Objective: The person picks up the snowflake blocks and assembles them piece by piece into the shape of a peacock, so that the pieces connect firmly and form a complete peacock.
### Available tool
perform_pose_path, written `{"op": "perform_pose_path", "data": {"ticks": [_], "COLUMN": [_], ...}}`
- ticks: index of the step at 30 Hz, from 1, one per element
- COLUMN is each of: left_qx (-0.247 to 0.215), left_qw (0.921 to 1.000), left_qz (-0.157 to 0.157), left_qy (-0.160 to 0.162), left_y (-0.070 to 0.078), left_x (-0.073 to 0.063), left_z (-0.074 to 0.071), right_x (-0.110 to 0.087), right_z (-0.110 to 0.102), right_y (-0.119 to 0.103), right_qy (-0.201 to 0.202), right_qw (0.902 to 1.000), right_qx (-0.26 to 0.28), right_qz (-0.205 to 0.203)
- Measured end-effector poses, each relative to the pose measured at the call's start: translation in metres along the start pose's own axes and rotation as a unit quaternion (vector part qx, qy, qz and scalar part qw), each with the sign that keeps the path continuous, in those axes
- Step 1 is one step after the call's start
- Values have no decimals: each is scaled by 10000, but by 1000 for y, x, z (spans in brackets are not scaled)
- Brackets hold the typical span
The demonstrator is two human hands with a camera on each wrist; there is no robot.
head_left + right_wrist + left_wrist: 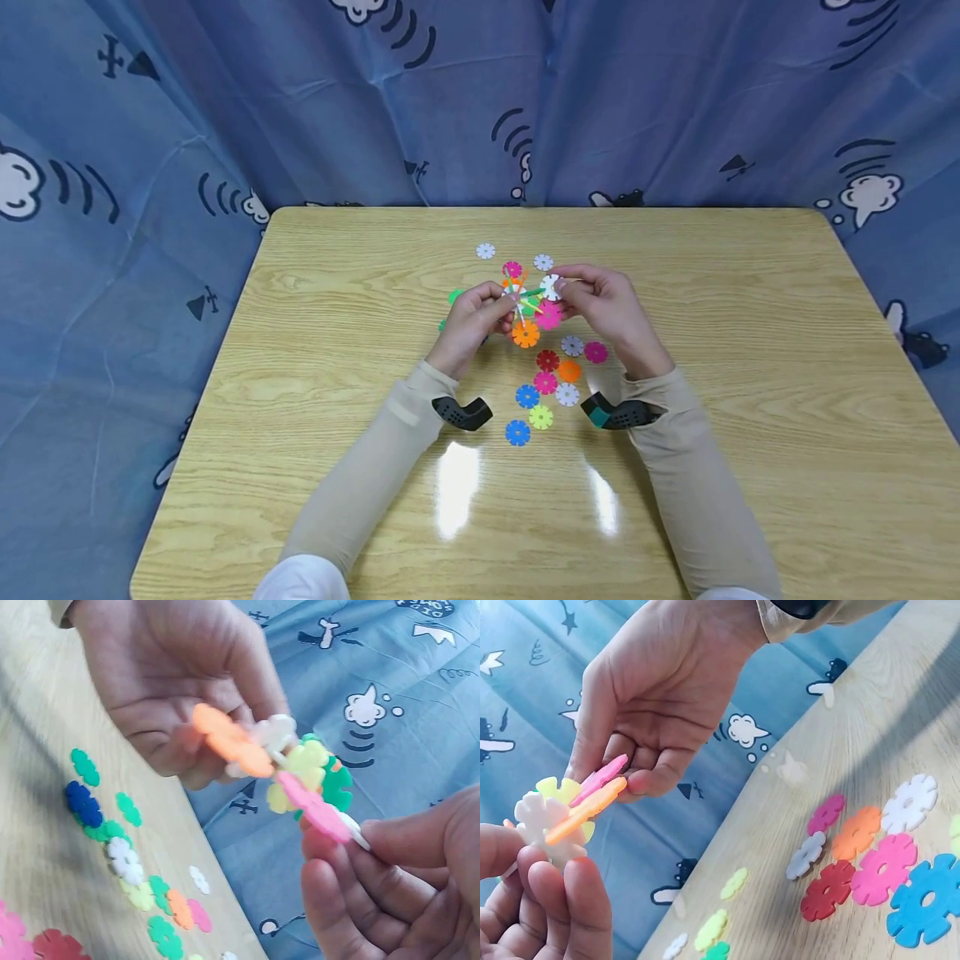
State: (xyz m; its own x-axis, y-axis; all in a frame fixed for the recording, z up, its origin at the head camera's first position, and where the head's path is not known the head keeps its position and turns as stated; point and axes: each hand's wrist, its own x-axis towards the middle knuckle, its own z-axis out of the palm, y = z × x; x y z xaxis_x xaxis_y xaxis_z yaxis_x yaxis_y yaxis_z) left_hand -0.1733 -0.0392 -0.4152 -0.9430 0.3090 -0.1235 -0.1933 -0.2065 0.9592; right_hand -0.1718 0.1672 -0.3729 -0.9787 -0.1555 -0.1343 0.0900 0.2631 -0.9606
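Above the table, both hands hold a joined cluster of slotted, flower-shaped plastic discs. My left hand (472, 323) pinches its white disc (538, 817) between thumb and fingers. From that disc stick out an orange disc (526, 334), a pink disc (548, 315), a yellow disc (304, 771) and a green disc (339, 787). On the right side, my right hand (613, 312) pinches another white disc (551, 287) at the end of the green one. In the right wrist view, the pink disc partly covers this white disc, so its joint is hidden.
Loose discs lie flat on the wooden table (337, 333): a red one (547, 360), two blue ones, a yellow-green one (541, 417) and several others nearer the hands. Behind the cluster are two white discs. A patterned blue curtain (465, 100) hangs along the table's far edge.
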Motion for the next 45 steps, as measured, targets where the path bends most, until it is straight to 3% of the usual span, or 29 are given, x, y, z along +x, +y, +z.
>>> {"op": "perform_pose_path", "data": {"ticks": [10,19,22,24,25,28,31,34,37,39,42,45], "left_qx": [173,190,9,-120,-181,-213,-176,-135,-146,-169,-206,-234], "left_qw": [9998,9998,10000,9999,9998,9996,9996,9996,9995,9993,9991,9991], "left_qz": [20,31,12,48,64,117,108,109,182,248,323,280], "left_qy": [10,-18,20,59,87,129,176,227,234,219,184,214], "left_y": [2,4,4,5,5,6,7,6,6,5,5,4], "left_x": [0,3,3,2,2,2,1,1,1,1,2,3], "left_z": [-2,-5,-7,-7,-7,-7,-8,-9,-10,-10,-10,-11], "right_x": [5,4,5,6,7,9,10,10,12,14,16,16], "right_z": [5,-1,-10,-16,-19,-23,-23,-21,-18,-17,-18,-19], "right_y": [2,7,12,17,19,27,33,36,40,42,45,43], "right_qy": [-51,-151,-321,-666,-899,-1586,-2009,-2055,-1896,-1741,-1433,-995], "right_qw": [9993,9992,9982,9871,9757,9286,8966,8834,8811,8853,8989,9211], "right_qx": [-43,354,-425,-1421,-1972,-3354,-3945,-4210,-4333,-4311,-4140,-3764], "right_qz": [362,138,261,322,334,114,-52,-82,-54,-12,90,78]}}
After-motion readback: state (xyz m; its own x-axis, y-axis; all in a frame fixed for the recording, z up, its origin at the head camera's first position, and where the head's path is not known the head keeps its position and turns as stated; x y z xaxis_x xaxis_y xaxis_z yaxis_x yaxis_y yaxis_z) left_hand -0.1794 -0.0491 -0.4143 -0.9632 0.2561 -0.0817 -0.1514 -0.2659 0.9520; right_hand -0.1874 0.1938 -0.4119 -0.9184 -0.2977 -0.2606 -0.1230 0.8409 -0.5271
